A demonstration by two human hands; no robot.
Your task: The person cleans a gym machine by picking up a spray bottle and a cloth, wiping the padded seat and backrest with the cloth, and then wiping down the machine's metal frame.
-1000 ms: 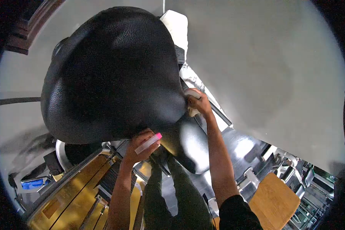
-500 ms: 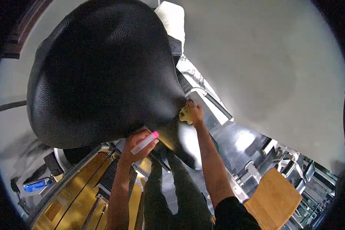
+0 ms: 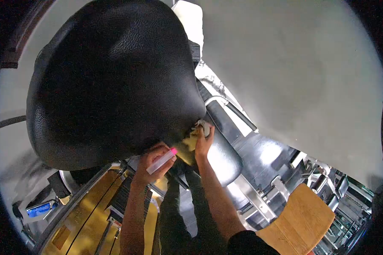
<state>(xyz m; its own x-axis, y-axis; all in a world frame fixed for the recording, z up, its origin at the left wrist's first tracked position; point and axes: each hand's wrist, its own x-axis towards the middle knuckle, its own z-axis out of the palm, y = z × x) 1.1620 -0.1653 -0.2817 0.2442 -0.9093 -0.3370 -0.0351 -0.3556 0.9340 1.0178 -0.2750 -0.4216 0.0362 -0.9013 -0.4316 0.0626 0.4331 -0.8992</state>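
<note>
A large black leather-like pad (image 3: 115,85) fills the upper left of the head view. At its lower edge, my left hand (image 3: 156,162) is closed around a translucent bottle (image 3: 161,161) with a pink cap. My right hand (image 3: 204,142) grips a yellowish cloth (image 3: 191,140) against the pad's lower right corner. Beneath my right forearm lies a second black pad (image 3: 225,159), shiny with reflected light.
A metal bar with a black grip (image 3: 241,115) juts out right of the pads. A wooden board (image 3: 300,221) stands at the lower right, near metal frames. A gold-coloured panel (image 3: 83,212) lies lower left. White cloth (image 3: 189,19) hangs at the top.
My right hand has moved down and left with the cloth, along the large pad's edge. My left hand stays at the lower edge with the bottle. The large pad appears further left in view.
</note>
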